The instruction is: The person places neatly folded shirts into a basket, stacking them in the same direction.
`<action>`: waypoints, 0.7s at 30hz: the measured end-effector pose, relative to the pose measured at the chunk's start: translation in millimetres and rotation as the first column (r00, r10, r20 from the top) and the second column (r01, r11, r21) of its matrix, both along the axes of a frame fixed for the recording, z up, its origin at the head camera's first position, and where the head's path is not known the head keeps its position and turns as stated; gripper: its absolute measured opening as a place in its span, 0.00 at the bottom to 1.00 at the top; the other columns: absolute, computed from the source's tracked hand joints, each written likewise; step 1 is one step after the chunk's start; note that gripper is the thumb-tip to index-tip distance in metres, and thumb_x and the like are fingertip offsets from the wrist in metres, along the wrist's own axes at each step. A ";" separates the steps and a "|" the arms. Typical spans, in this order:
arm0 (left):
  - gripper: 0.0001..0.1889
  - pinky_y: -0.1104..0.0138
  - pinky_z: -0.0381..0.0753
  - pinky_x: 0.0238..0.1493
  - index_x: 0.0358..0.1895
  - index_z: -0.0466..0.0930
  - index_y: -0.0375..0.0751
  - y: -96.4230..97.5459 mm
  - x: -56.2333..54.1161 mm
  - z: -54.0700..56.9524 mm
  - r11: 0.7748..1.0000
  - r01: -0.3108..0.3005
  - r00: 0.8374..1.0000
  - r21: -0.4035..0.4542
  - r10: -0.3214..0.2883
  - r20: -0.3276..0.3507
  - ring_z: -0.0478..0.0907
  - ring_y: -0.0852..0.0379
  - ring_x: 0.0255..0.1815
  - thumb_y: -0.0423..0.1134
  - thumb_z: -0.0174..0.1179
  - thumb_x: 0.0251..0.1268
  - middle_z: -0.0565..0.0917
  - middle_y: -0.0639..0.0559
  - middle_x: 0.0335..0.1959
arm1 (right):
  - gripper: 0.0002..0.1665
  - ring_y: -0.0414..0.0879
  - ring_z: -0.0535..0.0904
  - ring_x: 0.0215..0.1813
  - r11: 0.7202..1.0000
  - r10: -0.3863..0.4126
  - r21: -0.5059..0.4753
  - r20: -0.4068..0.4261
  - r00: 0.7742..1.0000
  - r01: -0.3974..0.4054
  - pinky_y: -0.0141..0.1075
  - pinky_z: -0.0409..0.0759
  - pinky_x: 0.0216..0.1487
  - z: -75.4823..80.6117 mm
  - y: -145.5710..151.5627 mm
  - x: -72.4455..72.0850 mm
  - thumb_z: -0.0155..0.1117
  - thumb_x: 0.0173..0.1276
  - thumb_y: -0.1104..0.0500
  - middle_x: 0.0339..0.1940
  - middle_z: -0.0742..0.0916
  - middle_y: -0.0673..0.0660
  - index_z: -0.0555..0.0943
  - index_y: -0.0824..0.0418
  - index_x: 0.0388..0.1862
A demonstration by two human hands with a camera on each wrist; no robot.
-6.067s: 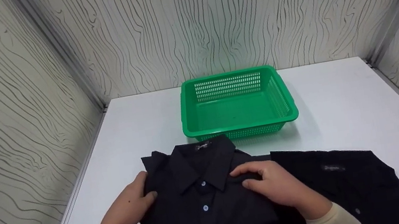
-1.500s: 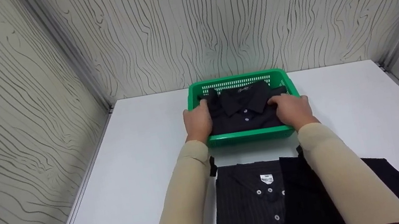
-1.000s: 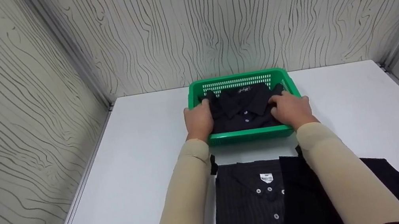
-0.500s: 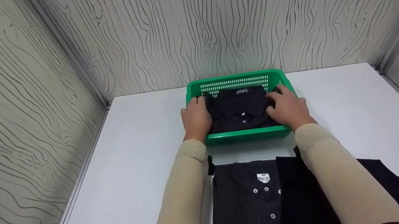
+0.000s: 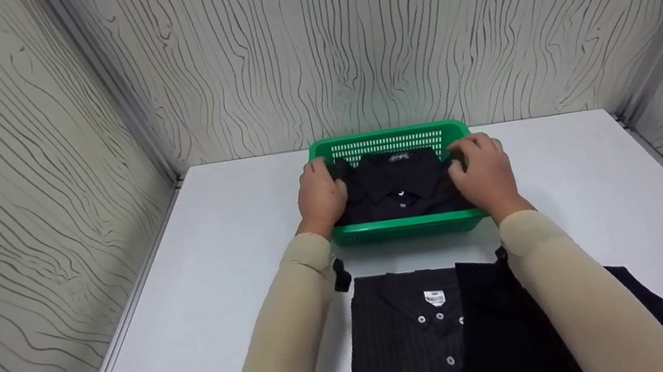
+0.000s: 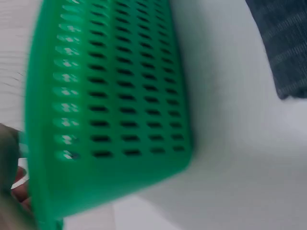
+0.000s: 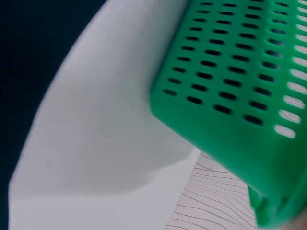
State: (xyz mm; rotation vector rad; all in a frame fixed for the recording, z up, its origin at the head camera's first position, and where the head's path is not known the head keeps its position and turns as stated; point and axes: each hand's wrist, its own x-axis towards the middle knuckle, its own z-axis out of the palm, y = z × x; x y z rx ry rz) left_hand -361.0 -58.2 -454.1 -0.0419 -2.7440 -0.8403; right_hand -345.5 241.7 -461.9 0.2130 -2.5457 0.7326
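A folded black collared shirt [image 5: 400, 178] lies in the green plastic basket [image 5: 404, 223], collar toward the back wall. My left hand [image 5: 321, 197] is over the basket's left side, thumb inward beside the shirt's edge. Over the right side is my right hand [image 5: 485, 171], with a gap between thumb and forefinger near the shirt's right shoulder. Neither hand plainly grips anything; the fingertips are partly hidden. In the left wrist view, part of the left hand [image 6: 9, 177] appears by the rim. The right wrist view mostly shows the basket's slotted front [image 7: 230, 81].
In front of the basket lies a dark striped folded shirt [image 5: 396, 342] with a white label. Beside it, a plain black garment [image 5: 506, 324] runs under the right forearm. All rest on a white table [image 5: 217, 264], with patterned walls [image 5: 374, 33] behind and at the sides.
Since the earliest frame, the black shirt has moved from the table's front into the basket. Over the last second, the hands have shifted outward slightly from the shirt, their fingers loosening.
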 end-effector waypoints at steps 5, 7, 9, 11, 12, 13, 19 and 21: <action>0.25 0.59 0.76 0.60 0.70 0.69 0.43 16.8 27.2 10.0 0.996 0.090 0.996 -0.028 -0.089 0.016 0.72 0.54 0.61 0.42 0.59 0.73 0.74 0.48 0.60 | 0.18 0.63 0.69 0.64 0.996 -0.015 -0.088 0.045 0.999 0.018 0.61 0.67 0.64 12.7 11.8 16.6 0.56 0.73 0.58 0.61 0.77 0.64 0.82 0.62 0.57; 0.24 0.60 0.76 0.58 0.69 0.70 0.45 25.1 43.3 11.5 0.991 0.128 0.992 -0.031 -0.128 0.001 0.73 0.56 0.58 0.44 0.59 0.73 0.75 0.50 0.59 | 0.20 0.63 0.68 0.66 0.992 -0.023 -0.123 0.083 0.996 0.033 0.62 0.67 0.64 17.1 15.8 25.7 0.55 0.74 0.57 0.63 0.76 0.64 0.81 0.63 0.59; 0.24 0.62 0.76 0.57 0.69 0.71 0.46 32.8 60.8 12.1 0.986 0.164 0.986 -0.025 -0.165 -0.006 0.73 0.58 0.57 0.44 0.60 0.73 0.76 0.52 0.58 | 0.21 0.64 0.67 0.67 0.991 -0.024 -0.129 0.123 0.992 0.040 0.62 0.66 0.65 21.4 19.1 36.3 0.55 0.74 0.56 0.64 0.75 0.65 0.79 0.63 0.62; 0.24 0.62 0.76 0.56 0.68 0.71 0.46 40.4 78.3 11.7 0.978 0.206 0.978 -0.006 -0.206 -0.005 0.73 0.58 0.56 0.44 0.61 0.72 0.77 0.53 0.56 | 0.23 0.66 0.67 0.68 0.993 -0.023 -0.109 0.159 0.987 0.040 0.63 0.66 0.65 25.0 22.1 48.4 0.56 0.75 0.55 0.65 0.74 0.67 0.78 0.63 0.64; 0.24 0.62 0.77 0.56 0.68 0.71 0.47 44.2 86.7 11.1 0.974 0.228 0.974 0.006 -0.228 0.001 0.73 0.58 0.55 0.44 0.61 0.72 0.77 0.53 0.55 | 0.24 0.67 0.66 0.68 0.995 -0.021 -0.096 0.176 0.984 0.038 0.64 0.66 0.65 26.6 24.3 55.1 0.56 0.75 0.54 0.66 0.74 0.68 0.77 0.63 0.65; 0.24 0.62 0.77 0.55 0.68 0.71 0.46 47.8 94.5 10.5 0.967 0.252 0.968 0.017 -0.253 0.012 0.73 0.58 0.54 0.44 0.62 0.72 0.77 0.53 0.55 | 0.25 0.68 0.66 0.68 0.996 -0.022 -0.081 0.192 0.981 0.038 0.65 0.65 0.64 27.9 26.8 62.0 0.56 0.75 0.53 0.66 0.73 0.69 0.76 0.64 0.66; 0.24 0.61 0.77 0.55 0.68 0.71 0.48 64.2 132.0 1.6 0.921 0.385 0.907 0.060 -0.390 0.159 0.76 0.58 0.54 0.46 0.61 0.73 0.78 0.53 0.56 | 0.30 0.71 0.66 0.66 0.998 -0.062 -0.010 0.256 0.965 0.066 0.67 0.66 0.60 23.1 52.7 105.8 0.56 0.75 0.49 0.66 0.72 0.72 0.72 0.65 0.70; 0.22 0.62 0.78 0.51 0.66 0.72 0.48 67.6 141.1 -3.4 0.908 0.413 0.880 0.073 -0.419 0.225 0.78 0.60 0.49 0.48 0.61 0.73 0.80 0.55 0.51 | 0.32 0.72 0.67 0.65 0.997 -0.078 0.000 0.281 0.957 0.081 0.68 0.66 0.59 16.7 64.2 123.0 0.56 0.75 0.49 0.66 0.72 0.74 0.71 0.66 0.70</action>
